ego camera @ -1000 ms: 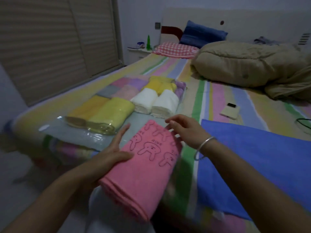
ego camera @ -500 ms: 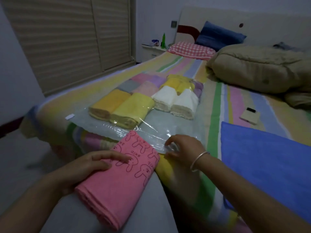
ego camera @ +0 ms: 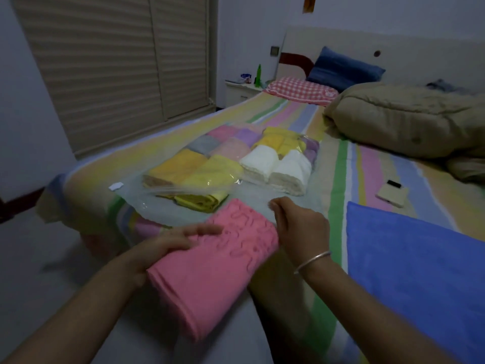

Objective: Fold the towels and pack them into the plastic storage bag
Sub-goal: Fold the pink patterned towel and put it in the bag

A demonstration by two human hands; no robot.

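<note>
We can read no text here: the dark print on the pink towel [ego camera: 223, 261], lower middle, is blurred, and the white tag [ego camera: 116, 186] on the plastic bag [ego camera: 252, 203] shows nothing legible.

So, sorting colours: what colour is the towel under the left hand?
The towel is pink; head view.

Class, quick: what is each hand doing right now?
Left hand: open, flat on the pink towel.
Right hand: closed, pinching the edge of the plastic bag.
</note>
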